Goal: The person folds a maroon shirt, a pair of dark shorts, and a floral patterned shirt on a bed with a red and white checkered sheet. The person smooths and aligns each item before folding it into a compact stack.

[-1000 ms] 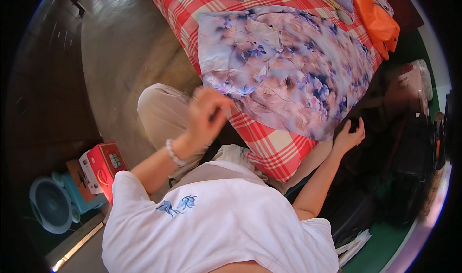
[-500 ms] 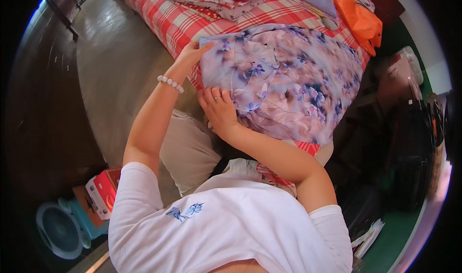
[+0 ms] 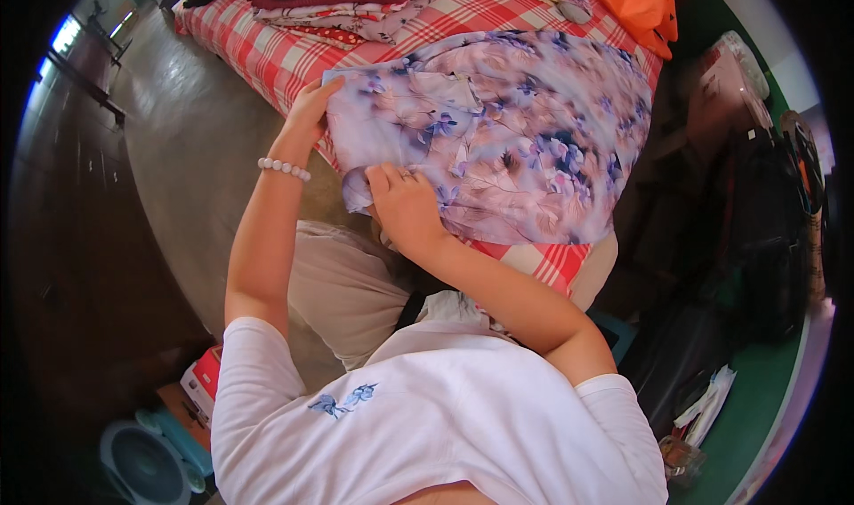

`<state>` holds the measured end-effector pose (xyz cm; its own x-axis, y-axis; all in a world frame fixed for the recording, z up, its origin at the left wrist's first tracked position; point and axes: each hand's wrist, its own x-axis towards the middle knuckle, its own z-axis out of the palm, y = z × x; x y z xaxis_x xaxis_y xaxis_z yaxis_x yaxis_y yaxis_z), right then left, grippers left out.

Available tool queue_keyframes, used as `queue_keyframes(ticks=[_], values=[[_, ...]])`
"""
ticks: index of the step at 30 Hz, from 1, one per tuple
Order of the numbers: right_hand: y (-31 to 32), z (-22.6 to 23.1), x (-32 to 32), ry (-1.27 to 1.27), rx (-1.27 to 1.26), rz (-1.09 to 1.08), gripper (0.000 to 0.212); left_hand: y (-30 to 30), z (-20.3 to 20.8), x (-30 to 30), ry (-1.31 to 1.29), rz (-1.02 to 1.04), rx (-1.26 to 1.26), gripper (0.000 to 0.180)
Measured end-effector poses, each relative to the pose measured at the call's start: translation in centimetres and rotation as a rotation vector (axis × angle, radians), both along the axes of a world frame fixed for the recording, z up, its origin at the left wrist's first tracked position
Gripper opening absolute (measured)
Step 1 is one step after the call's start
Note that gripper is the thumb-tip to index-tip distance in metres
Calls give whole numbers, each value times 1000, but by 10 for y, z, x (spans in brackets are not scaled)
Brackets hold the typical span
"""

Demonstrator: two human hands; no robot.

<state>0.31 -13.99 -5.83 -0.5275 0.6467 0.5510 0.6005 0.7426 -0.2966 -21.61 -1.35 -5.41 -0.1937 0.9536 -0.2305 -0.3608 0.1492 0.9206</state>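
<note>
A lilac and pink floral cloth (image 3: 560,122) lies spread over the near end of a bed. What looks like a patch pocket (image 3: 449,91) shows near its far left part. My left hand (image 3: 309,112), with a beaded bracelet on the wrist, grips the cloth's far left corner, thumb on top and fingers mostly hidden beneath. Closer to me, my right hand (image 3: 407,207) is closed on the near left edge, its fingers bent over the fabric. Beside those fingers a small flap of the cloth curls up, showing a paler side.
A red plaid sheet (image 3: 267,56) covers the bed, with folded clothes (image 3: 342,7) stacked at the back left. An orange bag (image 3: 633,11) sits at the back right. Dark luggage (image 3: 761,238) stands at the right. Boxes (image 3: 200,385) and a round blue-grey object (image 3: 147,460) are at the lower left.
The cloth's left edge has shifted left with both hands, and its near left corner now curls up beside my right fingers. The whole view has shifted slightly too.
</note>
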Motion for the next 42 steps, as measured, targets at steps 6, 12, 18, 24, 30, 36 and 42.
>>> queue_keyframes(ticks=[6,12,18,24,30,36,42], values=[[0,29,4,400,-191,56,38,8,39,-5,2,-67,131,28],[-5,42,7,563,-325,214,36,-17,79,10,175,37,140,27],[4,34,15,720,-517,244,30,-15,64,2,280,95,-4,25],[12,35,51,709,-285,49,25,24,86,40,243,81,-17,19],[-1,65,82,994,-788,271,25,40,134,119,384,-12,92,24],[21,54,88,779,-702,286,21,24,110,71,531,67,12,23],[43,11,45,493,-574,323,19,-2,15,-9,412,118,-118,23]])
